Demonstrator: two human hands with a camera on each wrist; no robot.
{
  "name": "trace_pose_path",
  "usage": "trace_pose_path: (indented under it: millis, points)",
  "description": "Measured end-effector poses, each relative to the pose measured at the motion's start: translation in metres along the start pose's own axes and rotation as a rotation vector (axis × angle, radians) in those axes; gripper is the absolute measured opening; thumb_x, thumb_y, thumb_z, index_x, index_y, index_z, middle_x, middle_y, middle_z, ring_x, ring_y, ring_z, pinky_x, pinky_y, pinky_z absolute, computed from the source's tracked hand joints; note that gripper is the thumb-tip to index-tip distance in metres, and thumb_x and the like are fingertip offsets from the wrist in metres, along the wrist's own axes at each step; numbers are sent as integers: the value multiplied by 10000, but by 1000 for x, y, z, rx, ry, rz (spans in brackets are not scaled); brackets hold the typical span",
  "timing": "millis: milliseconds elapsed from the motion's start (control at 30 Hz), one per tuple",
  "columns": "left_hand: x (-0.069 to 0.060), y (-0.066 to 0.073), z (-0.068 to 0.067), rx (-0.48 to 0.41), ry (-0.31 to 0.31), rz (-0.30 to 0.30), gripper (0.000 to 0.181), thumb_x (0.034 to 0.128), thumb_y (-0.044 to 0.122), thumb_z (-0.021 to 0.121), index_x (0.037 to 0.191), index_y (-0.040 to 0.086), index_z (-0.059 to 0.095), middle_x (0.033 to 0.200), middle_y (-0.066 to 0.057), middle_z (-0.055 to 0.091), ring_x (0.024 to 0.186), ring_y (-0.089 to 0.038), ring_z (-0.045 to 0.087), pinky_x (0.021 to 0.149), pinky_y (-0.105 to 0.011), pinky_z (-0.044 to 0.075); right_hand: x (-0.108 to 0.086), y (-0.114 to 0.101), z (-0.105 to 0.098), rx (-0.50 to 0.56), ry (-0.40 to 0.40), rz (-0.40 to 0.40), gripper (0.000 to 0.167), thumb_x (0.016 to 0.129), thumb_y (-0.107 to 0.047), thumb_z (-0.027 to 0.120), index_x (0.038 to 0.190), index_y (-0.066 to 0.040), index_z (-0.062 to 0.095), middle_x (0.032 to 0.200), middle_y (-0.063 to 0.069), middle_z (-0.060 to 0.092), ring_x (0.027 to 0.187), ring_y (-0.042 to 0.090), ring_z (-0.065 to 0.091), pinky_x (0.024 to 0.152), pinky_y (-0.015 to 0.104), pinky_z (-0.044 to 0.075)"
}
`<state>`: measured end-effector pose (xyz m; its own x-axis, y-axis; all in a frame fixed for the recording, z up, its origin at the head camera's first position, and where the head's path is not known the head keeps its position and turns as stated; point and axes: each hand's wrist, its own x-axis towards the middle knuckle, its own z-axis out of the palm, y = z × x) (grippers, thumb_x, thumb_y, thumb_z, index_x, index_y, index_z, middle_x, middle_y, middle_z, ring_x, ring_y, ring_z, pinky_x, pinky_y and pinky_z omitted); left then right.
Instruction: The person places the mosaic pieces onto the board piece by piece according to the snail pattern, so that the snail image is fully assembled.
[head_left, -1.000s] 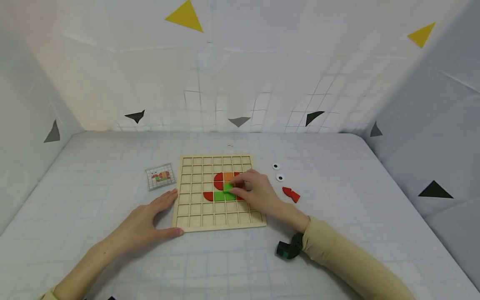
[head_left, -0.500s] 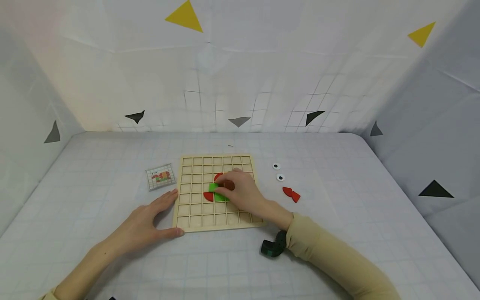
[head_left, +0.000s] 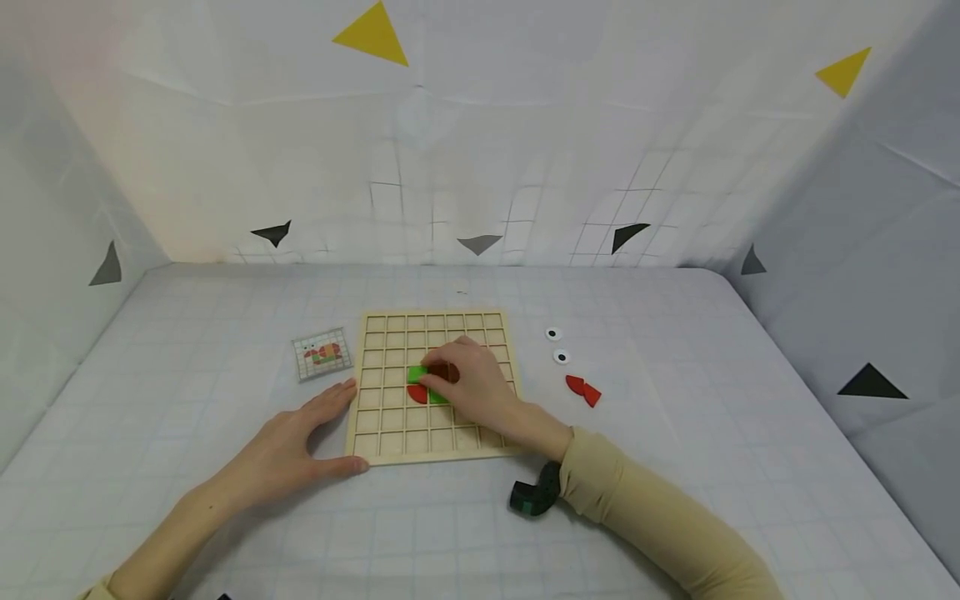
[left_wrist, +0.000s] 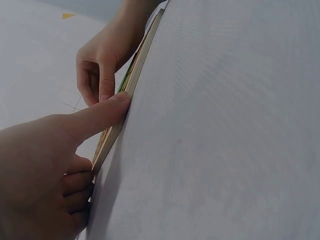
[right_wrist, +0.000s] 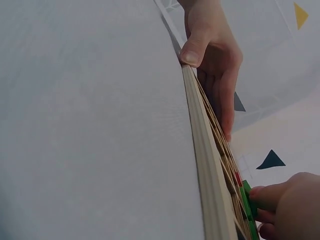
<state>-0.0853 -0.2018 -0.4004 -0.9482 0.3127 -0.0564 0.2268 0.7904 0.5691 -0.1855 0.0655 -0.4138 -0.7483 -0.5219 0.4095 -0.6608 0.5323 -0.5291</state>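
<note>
A wooden grid board (head_left: 392,443) lies on the table. My left hand (head_left: 288,446) rests against its near left corner, thumb at the front edge and fingers along the left side. My right hand (head_left: 480,385) is over the board's middle and pinches a green square tile (head_left: 416,374) between thumb and fingertips. Just below that tile sit a red quarter-round piece (head_left: 417,395) and another green tile (head_left: 438,399). Other pieces on the board are mostly hidden under the right hand. In the right wrist view, the pinched green tile (right_wrist: 249,194) stands slightly above the grid.
A small picture card (head_left: 322,355) with a coloured figure lies left of the board. To the right are two round eye pieces (head_left: 562,357) and two red pieces (head_left: 582,389). A black device (head_left: 534,493) is at the right wrist.
My right hand has moved left across the board with the green tile, from beside the orange piece to above the red quarter-round. The left hand has stayed in place.
</note>
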Motion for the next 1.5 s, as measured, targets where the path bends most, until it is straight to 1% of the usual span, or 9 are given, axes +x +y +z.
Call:
trace_pose_path:
  millis: [267,533,667,767,1033,1167,1267,1367,1500]
  points:
    - [-1,-1,0,9,11,11,1037,759,722,702,1561,160,360,1620,-54,339,1472,-363,327,1114,-627,345,-2,3,4,-10,34,-73,179,870,-175,792,1035,-115,759,998,-26,761,916,137,603,799,280,514]
    - [0,-2,1,5,12,12,1037,758,722,702,1562,164,359,1619,-55,341,1471,-365,327,1109,-636,343,-4,6,5,-23,54,-102,178,872,-158,787,1041,-113,759,988,-34,756,897,126,587,769,257,502]
    - [1,-2,2,7,4,-4,1051,748,716,717,1567,172,348,1623,-46,333,1480,-354,314,1121,-625,337,-4,6,6,-22,58,-123,179,873,-150,785,1044,-108,758,992,-25,759,893,128,592,769,261,505]
    - [1,-2,2,7,-2,-12,1058,744,721,716,1571,178,340,1626,-40,327,1484,-349,309,1127,-621,332,-4,7,6,-21,61,-127,178,872,-144,786,1045,-113,760,995,-30,759,899,123,595,780,264,510]
    - [0,-2,1,5,8,10,1043,755,728,701,1566,175,351,1620,-44,340,1476,-354,324,1109,-630,347,-5,8,2,-7,56,-119,186,878,-143,778,1059,-105,761,1004,-32,758,934,119,605,787,255,521]
    - [1,-1,2,7,4,7,1040,756,715,711,1563,163,357,1621,-45,337,1479,-354,317,1113,-636,338,-6,11,-9,24,52,-114,190,880,-131,772,1067,-99,764,994,-22,755,933,136,601,758,265,518]
    - [1,0,2,11,5,3,1041,756,710,716,1563,159,357,1623,-42,333,1481,-357,312,1118,-637,331,-13,19,-22,40,31,-106,188,886,-126,764,1073,-108,766,979,-27,749,927,145,592,750,277,521]
    - [0,0,2,13,9,2,1040,756,702,723,1561,153,359,1623,-40,334,1481,-354,314,1121,-630,334,-26,31,-38,40,23,-99,194,887,-123,761,1080,-113,765,982,-29,748,948,132,594,785,291,531]
    - [0,0,1,14,8,1,1040,758,697,725,1562,148,357,1624,-44,333,1482,-353,311,1124,-622,337,-46,53,-64,47,64,-117,201,859,-51,764,1056,-93,762,995,6,758,979,147,618,868,298,518]
